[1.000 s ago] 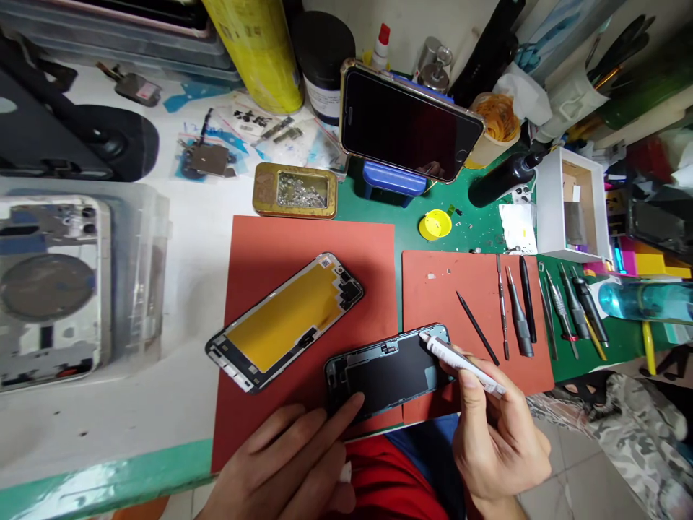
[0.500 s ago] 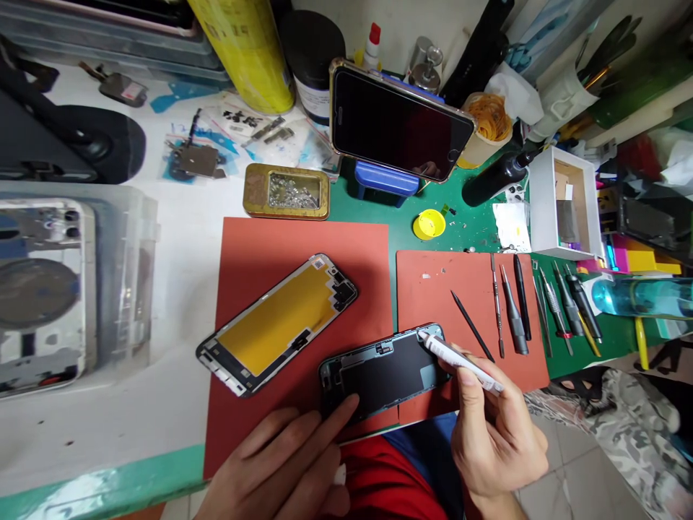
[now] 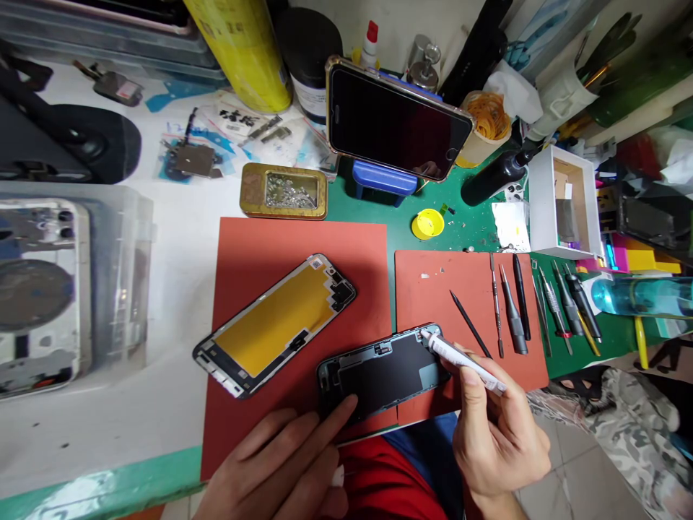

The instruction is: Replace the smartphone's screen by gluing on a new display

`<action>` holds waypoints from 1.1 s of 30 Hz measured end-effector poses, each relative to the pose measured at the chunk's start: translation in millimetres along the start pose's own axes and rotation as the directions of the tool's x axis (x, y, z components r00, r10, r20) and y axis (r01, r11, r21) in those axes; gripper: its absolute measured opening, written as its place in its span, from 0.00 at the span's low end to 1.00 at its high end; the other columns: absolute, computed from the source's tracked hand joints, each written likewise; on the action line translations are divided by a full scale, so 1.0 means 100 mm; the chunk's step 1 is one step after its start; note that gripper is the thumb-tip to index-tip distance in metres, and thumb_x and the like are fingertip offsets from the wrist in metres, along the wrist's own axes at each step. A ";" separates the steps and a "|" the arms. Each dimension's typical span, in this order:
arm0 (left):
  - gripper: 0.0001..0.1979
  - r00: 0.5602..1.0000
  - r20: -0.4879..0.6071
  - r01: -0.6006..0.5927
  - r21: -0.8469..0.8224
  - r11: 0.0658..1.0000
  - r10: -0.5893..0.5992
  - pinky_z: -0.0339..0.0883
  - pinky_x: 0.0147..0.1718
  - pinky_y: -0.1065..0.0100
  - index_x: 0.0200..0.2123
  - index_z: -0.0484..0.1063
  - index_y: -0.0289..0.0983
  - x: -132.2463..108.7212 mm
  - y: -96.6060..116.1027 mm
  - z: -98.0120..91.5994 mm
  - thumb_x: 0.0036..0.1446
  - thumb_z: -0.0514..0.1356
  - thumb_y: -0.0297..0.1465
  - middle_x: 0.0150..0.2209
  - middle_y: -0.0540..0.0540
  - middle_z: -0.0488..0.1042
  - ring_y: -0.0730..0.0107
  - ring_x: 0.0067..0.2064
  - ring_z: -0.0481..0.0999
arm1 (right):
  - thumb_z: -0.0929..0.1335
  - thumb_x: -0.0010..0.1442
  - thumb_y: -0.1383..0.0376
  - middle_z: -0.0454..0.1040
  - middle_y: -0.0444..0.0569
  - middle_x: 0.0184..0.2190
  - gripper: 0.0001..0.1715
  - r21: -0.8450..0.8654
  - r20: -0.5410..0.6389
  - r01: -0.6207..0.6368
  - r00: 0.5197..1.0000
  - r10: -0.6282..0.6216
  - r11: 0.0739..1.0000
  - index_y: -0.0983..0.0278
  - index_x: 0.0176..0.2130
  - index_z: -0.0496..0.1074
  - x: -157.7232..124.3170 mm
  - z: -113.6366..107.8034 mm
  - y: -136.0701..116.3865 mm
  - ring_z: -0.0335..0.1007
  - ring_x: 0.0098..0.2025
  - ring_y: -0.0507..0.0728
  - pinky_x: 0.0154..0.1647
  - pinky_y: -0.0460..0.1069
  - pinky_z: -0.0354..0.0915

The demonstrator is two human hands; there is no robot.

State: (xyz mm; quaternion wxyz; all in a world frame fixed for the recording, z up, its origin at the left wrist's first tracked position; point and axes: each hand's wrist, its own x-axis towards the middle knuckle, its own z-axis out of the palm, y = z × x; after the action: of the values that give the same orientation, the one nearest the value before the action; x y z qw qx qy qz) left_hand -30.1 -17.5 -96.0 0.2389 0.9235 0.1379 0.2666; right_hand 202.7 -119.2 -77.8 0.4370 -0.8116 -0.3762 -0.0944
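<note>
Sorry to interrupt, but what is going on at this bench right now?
A person is working on an opened phone at the near edge of the red mats. The left hand steadies its near end with the fingertips, while the right hand holds a white pen tool with its tip at the phone's far corner. A detached screen lies yellow side up on the left mat.
</note>
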 end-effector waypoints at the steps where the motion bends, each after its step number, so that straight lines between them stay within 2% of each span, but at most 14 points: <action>1: 0.09 1.000 0.000 0.001 -0.002 1.000 -0.001 0.72 0.45 0.52 0.39 0.77 0.31 0.00 0.00 0.00 0.72 0.58 0.24 0.58 0.25 0.80 0.54 0.47 0.81 | 0.76 0.64 0.73 0.87 0.45 0.42 0.18 -0.003 -0.002 0.000 1.000 0.000 1.000 0.62 0.53 0.82 0.00 0.00 0.00 0.86 0.36 0.56 0.40 0.49 0.81; 8: 0.09 1.000 0.005 -0.007 -0.003 1.000 0.007 0.71 0.45 0.52 0.37 0.76 0.30 -0.02 0.00 0.00 0.71 0.58 0.23 0.57 0.24 0.80 0.54 0.46 0.81 | 0.76 0.64 0.73 0.87 0.46 0.42 0.18 0.013 -0.010 -0.016 1.000 0.016 1.000 0.61 0.53 0.82 -0.01 0.01 0.02 0.86 0.36 0.57 0.39 0.50 0.82; 13: 0.08 1.000 0.022 0.013 -0.025 1.000 -0.013 0.70 0.47 0.50 0.39 0.77 0.29 -0.03 0.02 0.01 0.70 0.58 0.22 0.61 0.24 0.77 0.51 0.49 0.80 | 0.76 0.64 0.73 0.87 0.45 0.42 0.18 0.015 -0.013 -0.016 1.000 0.017 1.000 0.61 0.53 0.82 0.00 0.00 0.02 0.86 0.36 0.56 0.40 0.49 0.82; 17: 0.10 0.999 0.031 0.025 -0.034 0.999 -0.024 0.69 0.47 0.52 0.37 0.76 0.30 -0.02 0.02 0.01 0.71 0.57 0.21 0.61 0.26 0.78 0.56 0.47 0.79 | 0.76 0.63 0.73 0.87 0.45 0.41 0.19 0.009 -0.014 -0.018 1.000 0.018 1.000 0.61 0.53 0.83 0.00 -0.01 0.02 0.86 0.36 0.57 0.39 0.50 0.82; 21: 0.09 1.000 0.022 0.000 -0.026 1.000 0.001 0.69 0.46 0.52 0.36 0.76 0.31 -0.01 0.01 0.00 0.71 0.58 0.22 0.61 0.25 0.77 0.55 0.47 0.79 | 0.76 0.63 0.74 0.87 0.46 0.41 0.19 0.021 -0.021 -0.023 0.999 0.024 1.000 0.60 0.53 0.83 0.00 -0.01 0.03 0.86 0.36 0.58 0.39 0.51 0.82; 33: 0.10 0.999 0.007 0.042 -0.006 0.999 -0.042 0.71 0.46 0.54 0.37 0.75 0.33 0.04 0.02 0.00 0.71 0.57 0.23 0.58 0.29 0.81 0.57 0.45 0.81 | 0.76 0.63 0.74 0.87 0.46 0.42 0.18 0.030 -0.022 -0.005 1.000 0.005 1.000 0.61 0.52 0.83 0.02 0.01 0.03 0.86 0.36 0.57 0.38 0.51 0.82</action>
State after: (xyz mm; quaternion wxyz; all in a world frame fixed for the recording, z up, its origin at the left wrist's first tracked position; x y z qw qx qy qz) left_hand -26.6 -17.4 -92.8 0.2478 0.9206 0.1554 0.2586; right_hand 206.5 -118.7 -79.4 0.4532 -0.8049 -0.3708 -0.0965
